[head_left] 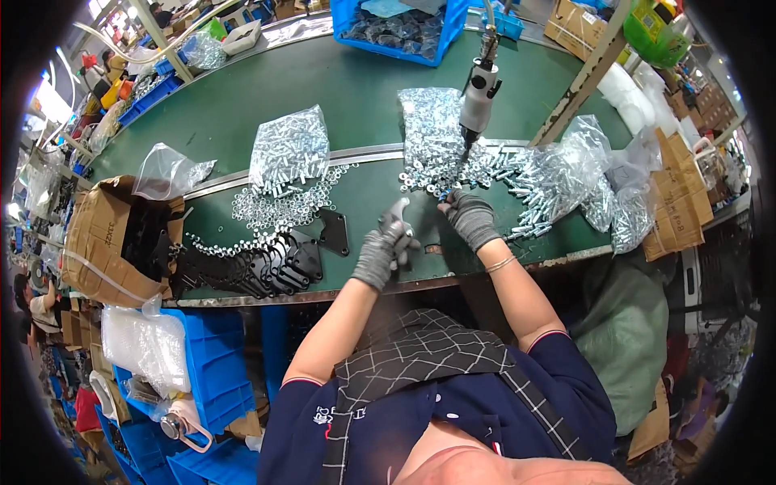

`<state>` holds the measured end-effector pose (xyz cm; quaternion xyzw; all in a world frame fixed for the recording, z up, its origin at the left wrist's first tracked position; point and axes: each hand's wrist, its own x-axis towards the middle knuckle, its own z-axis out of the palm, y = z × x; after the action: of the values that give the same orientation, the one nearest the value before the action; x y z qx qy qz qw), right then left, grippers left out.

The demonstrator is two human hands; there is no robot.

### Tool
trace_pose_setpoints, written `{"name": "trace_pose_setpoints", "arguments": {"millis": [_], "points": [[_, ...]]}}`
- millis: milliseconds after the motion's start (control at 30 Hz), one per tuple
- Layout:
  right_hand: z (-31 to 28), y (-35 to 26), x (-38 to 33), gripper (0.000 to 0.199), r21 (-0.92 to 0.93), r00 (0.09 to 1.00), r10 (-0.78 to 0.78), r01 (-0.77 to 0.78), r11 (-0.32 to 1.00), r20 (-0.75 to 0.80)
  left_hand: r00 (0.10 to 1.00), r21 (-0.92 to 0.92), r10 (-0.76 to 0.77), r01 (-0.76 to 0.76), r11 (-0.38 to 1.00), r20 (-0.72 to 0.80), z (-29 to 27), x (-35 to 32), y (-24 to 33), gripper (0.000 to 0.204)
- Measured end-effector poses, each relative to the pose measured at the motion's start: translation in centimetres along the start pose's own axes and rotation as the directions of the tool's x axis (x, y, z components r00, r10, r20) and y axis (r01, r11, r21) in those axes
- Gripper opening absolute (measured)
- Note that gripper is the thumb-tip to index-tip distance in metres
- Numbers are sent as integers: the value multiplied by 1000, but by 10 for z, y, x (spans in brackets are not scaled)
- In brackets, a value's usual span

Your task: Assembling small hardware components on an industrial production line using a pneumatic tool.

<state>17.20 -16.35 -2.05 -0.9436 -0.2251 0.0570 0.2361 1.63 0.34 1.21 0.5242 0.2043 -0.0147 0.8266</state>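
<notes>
My left hand (380, 255), in a grey knit glove, is raised over the near edge of the green worktable. Its fingers are closed round a small shiny flat metal plate (400, 208); a small pale round piece shows at the fingertips. My right hand (472, 221), gloved alike, has its fingertips pinched at the near edge of a heap of small bolts and nuts (440, 179). What they pinch is too small to tell. Just above that heap hangs a pneumatic screwdriver (478, 95), its bit pointing down, touched by neither hand.
Black metal brackets (279, 263) overlap along the table's left front, beside an open cardboard box (109, 242). Loose white washers (271, 212) spill before a bag of metal pins (291, 149). Bags of bolts (558, 178) lie right. A slanted post (584, 74) and blue bin (391, 34) stand behind.
</notes>
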Motion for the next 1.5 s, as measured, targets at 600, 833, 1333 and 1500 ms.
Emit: {"name": "trace_pose_setpoints", "arguments": {"millis": [600,833,1333,1500], "points": [[25,-61,-46,11,88,723,-599,660,746,-343,993,126,30,-15,992,-114,-12,30,-36,36],[41,-44,-50,16,257,728,-552,671,695,-407,997,102,43,-36,994,-64,-12,27,-35,35],[-14,-67,-35,19,-121,533,-844,835,536,-58,998,29,-17,19,999,-61,-13,34,-37,33],[-19,-66,-29,18,0,545,-838,838,545,17,999,18,8,-8,1000,-45,-14,31,-37,32]]}}
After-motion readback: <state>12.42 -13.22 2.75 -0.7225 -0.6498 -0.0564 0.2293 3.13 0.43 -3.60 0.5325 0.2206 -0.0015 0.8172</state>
